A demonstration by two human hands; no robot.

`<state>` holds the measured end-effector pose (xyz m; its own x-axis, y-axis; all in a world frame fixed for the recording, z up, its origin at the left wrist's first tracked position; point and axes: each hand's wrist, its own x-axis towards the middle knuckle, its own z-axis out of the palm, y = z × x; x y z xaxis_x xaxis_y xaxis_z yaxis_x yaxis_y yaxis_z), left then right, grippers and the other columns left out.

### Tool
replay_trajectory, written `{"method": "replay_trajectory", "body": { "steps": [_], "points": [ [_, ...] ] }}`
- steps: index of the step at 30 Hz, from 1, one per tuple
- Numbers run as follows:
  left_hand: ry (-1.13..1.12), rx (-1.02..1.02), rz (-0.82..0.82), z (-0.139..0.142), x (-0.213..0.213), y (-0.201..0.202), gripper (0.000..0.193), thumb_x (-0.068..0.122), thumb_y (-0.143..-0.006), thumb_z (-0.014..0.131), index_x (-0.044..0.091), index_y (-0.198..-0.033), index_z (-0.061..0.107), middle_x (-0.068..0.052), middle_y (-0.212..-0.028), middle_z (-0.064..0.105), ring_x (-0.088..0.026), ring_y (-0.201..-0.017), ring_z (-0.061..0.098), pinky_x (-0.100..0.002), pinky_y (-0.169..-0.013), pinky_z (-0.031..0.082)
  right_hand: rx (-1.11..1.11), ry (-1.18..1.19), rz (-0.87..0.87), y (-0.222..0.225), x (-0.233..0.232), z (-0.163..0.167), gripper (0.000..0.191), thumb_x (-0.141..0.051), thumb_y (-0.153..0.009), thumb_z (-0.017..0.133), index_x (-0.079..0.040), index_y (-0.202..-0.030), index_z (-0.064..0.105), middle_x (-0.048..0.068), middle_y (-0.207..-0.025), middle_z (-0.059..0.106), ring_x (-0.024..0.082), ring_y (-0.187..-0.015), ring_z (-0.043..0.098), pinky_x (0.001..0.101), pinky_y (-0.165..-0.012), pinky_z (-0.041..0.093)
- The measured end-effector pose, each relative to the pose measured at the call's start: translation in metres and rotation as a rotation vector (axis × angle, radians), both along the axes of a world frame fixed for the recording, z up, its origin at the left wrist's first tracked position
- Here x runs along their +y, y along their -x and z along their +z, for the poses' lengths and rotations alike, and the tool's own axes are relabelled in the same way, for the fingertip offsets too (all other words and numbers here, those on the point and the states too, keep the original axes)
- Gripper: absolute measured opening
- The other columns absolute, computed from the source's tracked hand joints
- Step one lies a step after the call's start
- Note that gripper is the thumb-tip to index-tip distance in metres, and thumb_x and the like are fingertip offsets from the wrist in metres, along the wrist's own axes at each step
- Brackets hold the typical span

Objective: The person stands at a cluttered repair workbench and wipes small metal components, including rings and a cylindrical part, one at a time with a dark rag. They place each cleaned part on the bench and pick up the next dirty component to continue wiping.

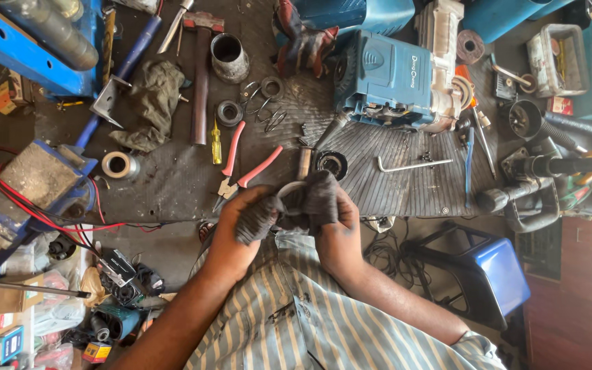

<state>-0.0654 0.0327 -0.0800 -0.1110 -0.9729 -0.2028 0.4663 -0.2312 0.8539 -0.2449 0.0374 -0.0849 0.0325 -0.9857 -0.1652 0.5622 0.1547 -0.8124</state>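
I have both hands low in the middle of the frame, just above my striped shirt. My left hand (238, 223) is closed around one end of a dark grey, grimy cloth rag (303, 202), and my right hand (337, 229) is clenched on the other end; wrapped between them is a pale round metal ring part (289, 188), only its upper rim showing. I judge the wiping to be under way and not finished: most of the ring is hidden by the rag, so I cannot tell how clean it is.

Other pieces lie unwiped on the black ribbed rubber mat (405, 181): a small black bearing ring (228, 112), loose wire springs (268, 113) and a dark round collar (330, 163) just above my right hand. The big blue power-tool body (392, 79) sits opened in the upper middle of the frame.

Room is tight above my hands: pink-handled pliers (244, 168) lie just beyond my left knuckles, and a bent steel hex key (412, 164) lies to the right. The mat's near edge runs just behind my hands, so the part is held over my lap, off the mat. A blue plastic stool (495, 270) stands at lower right, and boxes and red wires crowd the lower left.
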Motion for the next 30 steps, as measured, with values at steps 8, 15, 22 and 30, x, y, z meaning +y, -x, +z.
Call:
{"method": "replay_trajectory", "body": {
  "steps": [8, 15, 22, 30],
  "points": [
    [0.094, 0.145, 0.113, 0.008, -0.003, -0.026, 0.025, 0.002, -0.1, 0.068, 0.0, -0.123, 0.061, -0.005, -0.111, 0.069, -0.01, -0.099, 0.066, -0.027, -0.088, 0.055, 0.44, 0.635, 0.051, -0.039, -0.009, 0.042, 0.024, -0.005, -0.111, 0.056, -0.001, -0.134, 0.05, 0.011, -0.136, 0.056, 0.018, -0.127, 0.06, 0.0301, -0.105, 0.055],
    [0.005, 0.208, 0.134, 0.029, -0.008, -0.064, 0.015, 0.0, -0.097, 0.067, 0.002, -0.108, 0.058, -0.007, -0.105, 0.071, -0.013, -0.093, 0.068, -0.028, -0.082, 0.057, 0.674, 0.273, 0.145, -0.086, -0.003, 0.071, 0.025, 0.008, -0.097, 0.064, 0.003, -0.122, 0.065, 0.009, -0.114, 0.059, 0.013, -0.097, 0.062, 0.0225, -0.079, 0.051],
    [0.213, -0.181, -0.06, 0.046, -0.008, -0.086, 0.041, -0.01, -0.088, 0.068, 0.002, -0.125, 0.054, -0.005, -0.114, 0.063, -0.011, -0.107, 0.061, -0.027, -0.096, 0.052, 0.843, 0.29, -0.168, -0.115, -0.01, 0.069, 0.024, 0.011, -0.094, 0.059, 0.005, -0.117, 0.066, 0.007, -0.106, 0.066, 0.01, -0.093, 0.063, 0.0236, -0.078, 0.052],
    [0.035, -0.03, -0.144, 0.03, -0.012, -0.104, 0.028, -0.005, -0.096, 0.065, -0.001, -0.123, 0.062, -0.004, -0.113, 0.071, -0.011, -0.103, 0.067, -0.027, -0.094, 0.055, 0.404, -0.156, 0.044, -0.115, 0.013, 0.034, 0.012, 0.0, -0.099, 0.066, 0.001, -0.11, 0.069, 0.002, -0.094, 0.072, 0.008, -0.082, 0.064, 0.0251, -0.072, 0.054]
  ]
}}
